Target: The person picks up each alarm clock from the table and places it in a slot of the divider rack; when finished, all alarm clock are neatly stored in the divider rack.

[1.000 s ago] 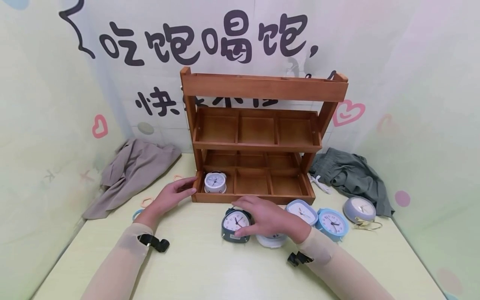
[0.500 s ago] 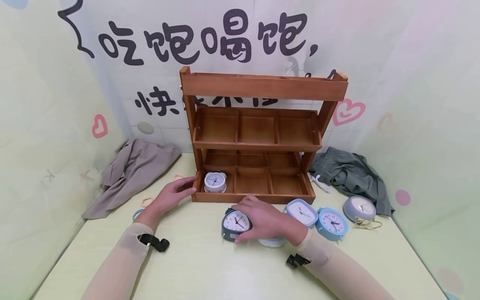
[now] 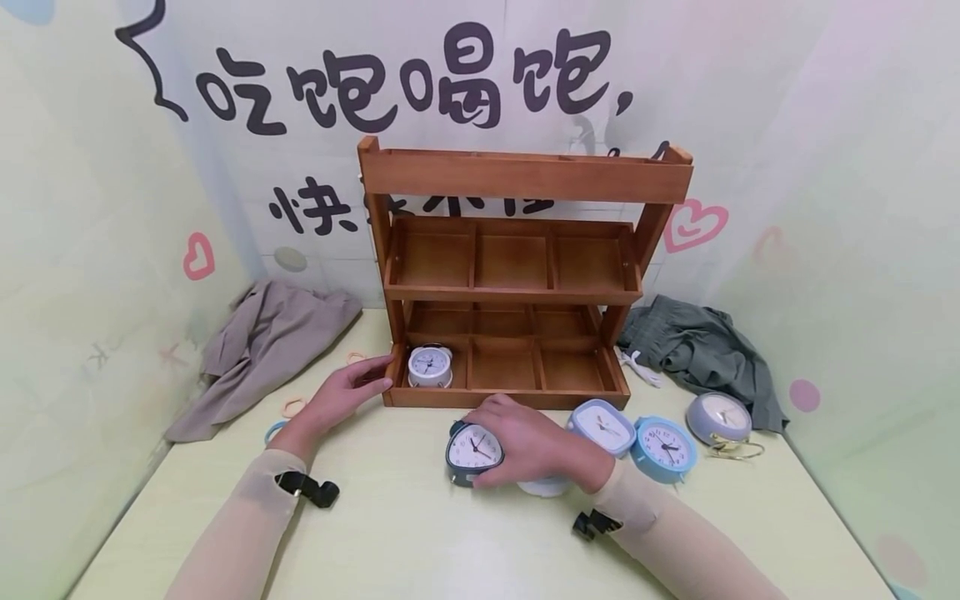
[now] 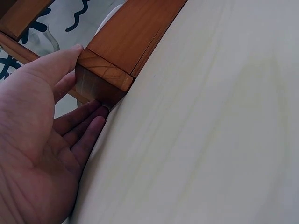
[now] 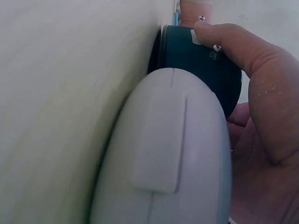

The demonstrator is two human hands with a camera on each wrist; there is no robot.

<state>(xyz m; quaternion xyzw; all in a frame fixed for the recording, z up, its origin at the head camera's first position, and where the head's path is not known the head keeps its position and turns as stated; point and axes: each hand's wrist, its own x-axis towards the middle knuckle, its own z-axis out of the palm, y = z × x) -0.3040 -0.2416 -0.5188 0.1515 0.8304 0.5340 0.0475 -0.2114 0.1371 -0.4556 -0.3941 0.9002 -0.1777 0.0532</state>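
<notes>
In the head view, the dark clock [image 3: 472,450] lay on the surface [image 3: 405,533], or just over it, in front of the brown rack [image 3: 525,177]. It looked like a triangle with round corners, and its face pointed mostly up, tipped a bit toward the person. It was nearly as wide as long, so I could not tell its long axis. The right hand [image 3: 525,446] pinched it, with the thumb on the near side and fingers on the far side. The clock seemed hard and light enough for one hand, but its smooth sides might slip and its front might crack in a fall. The best hold was probably around the sides, off the face. The left hand [image 3: 345,398] touched the rack's left end. In the left wrist view, its fingers lay loose against that end, not curled around anything. In the right wrist view, the clock's thick side showed two shiny feet [image 5: 216,48] and a pale label [image 5: 196,36] by the thumb, so its bottom probably faced the person. A white clock [image 5: 161,140] hid part of it.
</notes>
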